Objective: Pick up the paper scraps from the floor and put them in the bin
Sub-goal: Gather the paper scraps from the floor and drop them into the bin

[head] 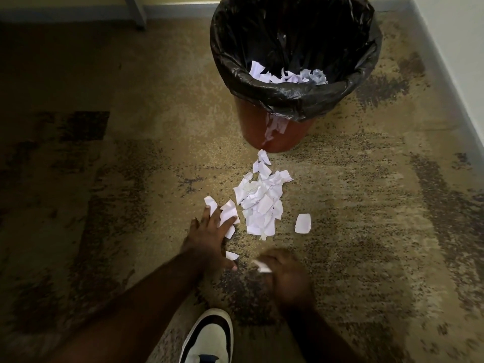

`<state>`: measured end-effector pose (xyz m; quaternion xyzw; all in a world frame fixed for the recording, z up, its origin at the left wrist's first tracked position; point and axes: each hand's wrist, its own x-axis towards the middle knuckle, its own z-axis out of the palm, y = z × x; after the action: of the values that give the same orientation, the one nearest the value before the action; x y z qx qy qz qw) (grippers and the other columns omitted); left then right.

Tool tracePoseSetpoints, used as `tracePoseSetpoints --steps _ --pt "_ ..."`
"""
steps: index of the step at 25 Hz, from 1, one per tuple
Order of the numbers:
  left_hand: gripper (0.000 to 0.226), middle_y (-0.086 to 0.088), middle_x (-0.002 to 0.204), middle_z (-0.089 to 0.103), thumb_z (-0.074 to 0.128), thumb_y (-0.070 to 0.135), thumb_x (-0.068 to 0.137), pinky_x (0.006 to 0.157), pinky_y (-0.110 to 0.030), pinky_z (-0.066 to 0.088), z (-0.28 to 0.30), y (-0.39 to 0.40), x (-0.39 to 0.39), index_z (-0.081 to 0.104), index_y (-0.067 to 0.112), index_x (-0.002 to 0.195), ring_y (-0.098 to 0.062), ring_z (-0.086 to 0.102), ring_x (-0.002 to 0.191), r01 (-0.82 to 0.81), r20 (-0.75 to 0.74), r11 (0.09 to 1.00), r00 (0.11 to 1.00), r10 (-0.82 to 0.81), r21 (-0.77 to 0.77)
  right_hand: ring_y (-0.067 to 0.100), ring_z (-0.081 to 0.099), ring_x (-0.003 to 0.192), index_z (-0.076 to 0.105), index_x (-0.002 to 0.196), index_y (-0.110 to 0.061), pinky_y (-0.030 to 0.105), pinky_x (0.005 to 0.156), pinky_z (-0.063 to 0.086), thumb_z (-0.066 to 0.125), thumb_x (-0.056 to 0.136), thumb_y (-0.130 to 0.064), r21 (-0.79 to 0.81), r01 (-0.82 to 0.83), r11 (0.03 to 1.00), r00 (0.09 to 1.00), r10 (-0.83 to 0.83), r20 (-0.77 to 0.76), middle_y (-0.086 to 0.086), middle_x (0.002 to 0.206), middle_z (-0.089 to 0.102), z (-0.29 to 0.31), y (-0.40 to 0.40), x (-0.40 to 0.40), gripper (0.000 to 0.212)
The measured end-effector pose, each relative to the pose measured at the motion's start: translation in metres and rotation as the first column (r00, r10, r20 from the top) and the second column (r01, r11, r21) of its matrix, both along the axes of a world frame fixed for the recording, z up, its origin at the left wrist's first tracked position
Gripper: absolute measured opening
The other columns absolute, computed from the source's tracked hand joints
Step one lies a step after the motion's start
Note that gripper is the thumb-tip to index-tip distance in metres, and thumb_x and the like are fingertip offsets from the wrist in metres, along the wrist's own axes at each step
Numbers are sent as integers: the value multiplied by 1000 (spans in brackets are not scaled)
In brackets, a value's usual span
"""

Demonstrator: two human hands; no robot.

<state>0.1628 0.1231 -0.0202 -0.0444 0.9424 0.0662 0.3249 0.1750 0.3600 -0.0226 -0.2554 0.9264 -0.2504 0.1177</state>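
Note:
A heap of white paper scraps [262,203] lies on the carpet in front of a red bin [277,132] lined with a black bag [296,98]; more scraps [285,74] sit inside it. My left hand [209,237] rests flat on the floor, fingers spread, touching scraps at the heap's left edge. My right hand [282,273], blurred, is closed around a white scrap [263,267]. One loose scrap [303,223] lies to the right of the heap, and another [231,255] lies between my hands.
A white and black shoe [209,336] stands at the bottom centre. A wall with a grey baseboard [445,66] runs along the right and the back. A furniture leg [137,11] stands at the top left. Patterned carpet [104,179] covers the floor.

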Motion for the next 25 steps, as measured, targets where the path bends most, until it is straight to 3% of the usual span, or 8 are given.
tracePoseSetpoints --steps 2,6,8,11,14,17,22,25 --pt "117 -10 165 -8 69 75 61 120 -57 7 -5 3 4 3 40 152 -36 -13 150 11 -56 1000 998 -10 23 10 51 110 69 116 -23 32 94 50 45 94 -32 -69 230 971 973 -232 -21 0 122 63 5 9 -17 34" --pt "74 -14 160 22 54 60 79 119 -55 22 -13 -4 9 38 31 145 -38 9 149 -28 -190 977 979 69 211 33 34 142 58 136 -13 50 117 31 57 98 -17 -45 567 823 815 -552 177 16 154 39 -8 29 -61 38" --pt "58 -19 154 34 52 48 82 113 -56 32 -17 -6 8 54 23 134 -41 24 145 -77 -267 945 949 166 317 31 25 149 42 148 -12 45 122 22 51 101 -20 -21 548 836 813 -527 247 15 160 30 -15 26 -69 48" --pt "45 -16 155 32 71 22 79 115 -46 33 -17 -4 0 63 17 123 -35 32 141 -113 -393 923 881 264 367 24 12 153 27 155 -14 41 124 15 44 104 -20 -47 500 865 829 -462 314 8 164 20 -21 9 -71 54" --pt "62 -5 160 22 77 18 77 111 -42 38 -10 -1 -16 51 20 133 -27 32 141 -187 -415 896 835 361 404 24 7 153 23 155 -8 43 125 10 44 104 -16 -100 537 837 806 -475 353 13 165 16 -24 -5 -74 55" --pt "86 -3 156 23 83 15 70 112 -39 39 -6 1 -36 39 22 143 -25 35 140 -280 -341 809 799 494 516 20 3 153 16 157 -11 38 125 8 44 104 -26 -131 493 860 827 -415 380 6 166 9 -25 -17 -78 62" --pt "92 -2 148 34 85 30 71 108 -29 42 5 25 -59 33 25 147 -17 40 135 -245 -179 660 844 506 710 15 0 153 7 158 -19 41 125 9 39 104 -36 -154 350 924 866 -257 430 0 167 2 -22 -38 -88 65" --pt "81 1 150 34 66 52 79 107 -38 45 16 30 -60 32 25 147 -16 39 136 -149 -323 722 821 471 675 13 5 153 7 159 -23 38 125 13 37 102 -44 -244 344 907 872 -212 440 -3 167 7 -16 -41 -88 68"
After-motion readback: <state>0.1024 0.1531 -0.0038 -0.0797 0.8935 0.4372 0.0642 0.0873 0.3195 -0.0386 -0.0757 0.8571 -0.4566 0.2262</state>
